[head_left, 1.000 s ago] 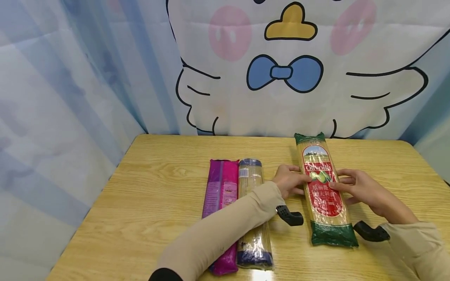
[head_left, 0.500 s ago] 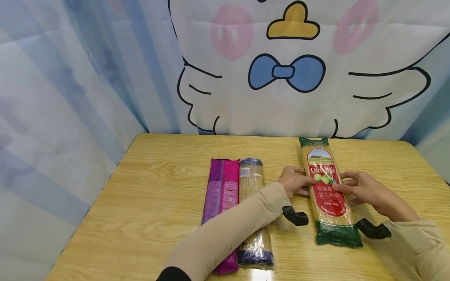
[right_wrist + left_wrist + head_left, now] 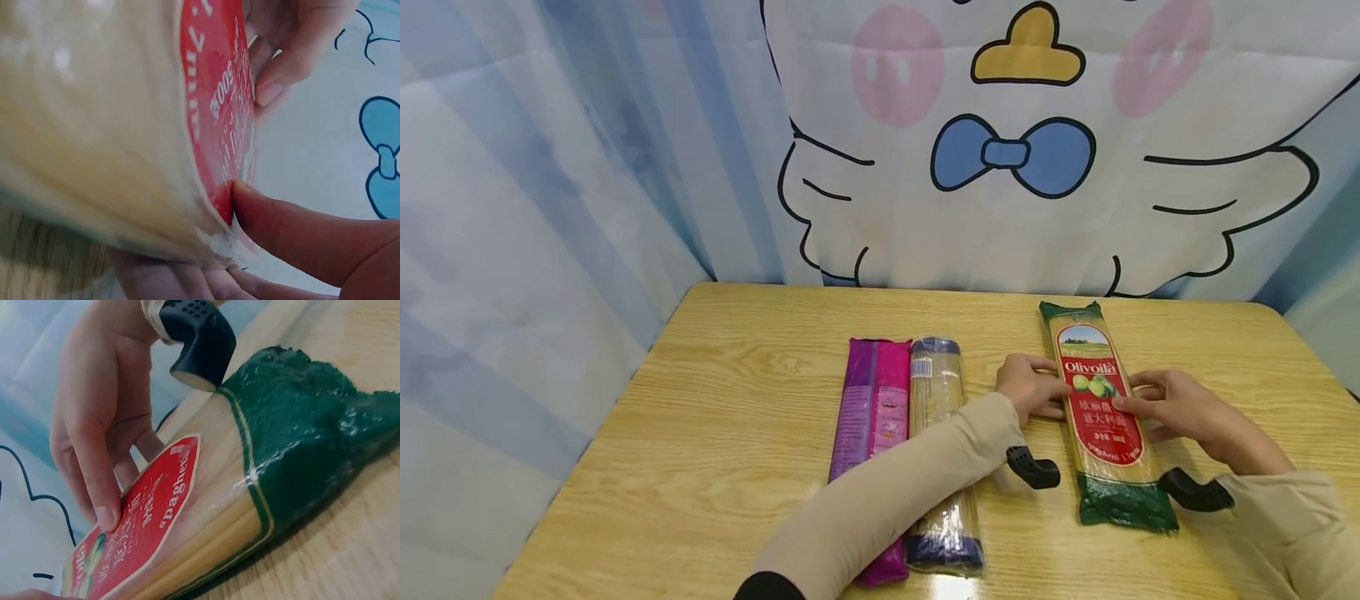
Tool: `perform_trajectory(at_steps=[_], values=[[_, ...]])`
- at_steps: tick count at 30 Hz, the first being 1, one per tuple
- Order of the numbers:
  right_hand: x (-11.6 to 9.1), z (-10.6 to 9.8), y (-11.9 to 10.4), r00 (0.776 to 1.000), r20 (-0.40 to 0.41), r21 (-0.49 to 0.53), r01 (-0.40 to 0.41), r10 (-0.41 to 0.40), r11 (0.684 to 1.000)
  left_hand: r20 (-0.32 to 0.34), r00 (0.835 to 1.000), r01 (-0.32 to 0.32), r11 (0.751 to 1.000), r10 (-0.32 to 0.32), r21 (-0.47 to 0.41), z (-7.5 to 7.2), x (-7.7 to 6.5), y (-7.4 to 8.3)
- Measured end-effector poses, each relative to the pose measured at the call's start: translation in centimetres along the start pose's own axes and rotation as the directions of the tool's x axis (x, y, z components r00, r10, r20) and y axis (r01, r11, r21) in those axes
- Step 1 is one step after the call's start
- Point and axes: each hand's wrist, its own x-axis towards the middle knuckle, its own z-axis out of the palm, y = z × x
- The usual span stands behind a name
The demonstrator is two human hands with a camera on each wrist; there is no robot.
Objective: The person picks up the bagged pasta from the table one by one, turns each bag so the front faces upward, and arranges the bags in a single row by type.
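Observation:
A clear spaghetti pack with green ends and a red label slants on the right part of the wooden table. My left hand holds its left edge, thumb on the label. From the right side my right hand grips it. The right wrist view shows the right thumb on top and the other fingers under the pack's edge. In the left wrist view the right hand reaches over the label, with the pack's green end close over the tabletop. Only a sliver of my left hand shows there.
Left of my left hand lie a magenta and purple packet and a clear noodle pack with blue ends, side by side. My left sleeve crosses over both. A printed curtain hangs behind the table.
The spaghetti pack has shifted slightly right and toward the near edge, both hands moving with it. Its label glare has changed. The other two packs stay put.

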Motion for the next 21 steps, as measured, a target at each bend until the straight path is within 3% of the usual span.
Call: perform_trajectory(at_steps=[8,14,21], values=[[-0.9,0.1,-0.8,0.980,-0.174,-0.176,0.068,-0.099,0.982,-0.007,0.996,-0.093,0.994,0.094,0.059,-0.9,-0.6,0.1],[-1.0,0.7,-1.8,0.977,-0.171,-0.179,0.098,-0.129,0.979,0.045,0.988,-0.150,0.981,0.146,0.126,-2.3,-0.5,0.5],[-0.7,1.1,-3.2,0.972,-0.165,-0.184,0.137,-0.168,0.973,0.100,0.972,-0.230,0.947,0.213,0.225,-4.3,-0.3,1.4]])
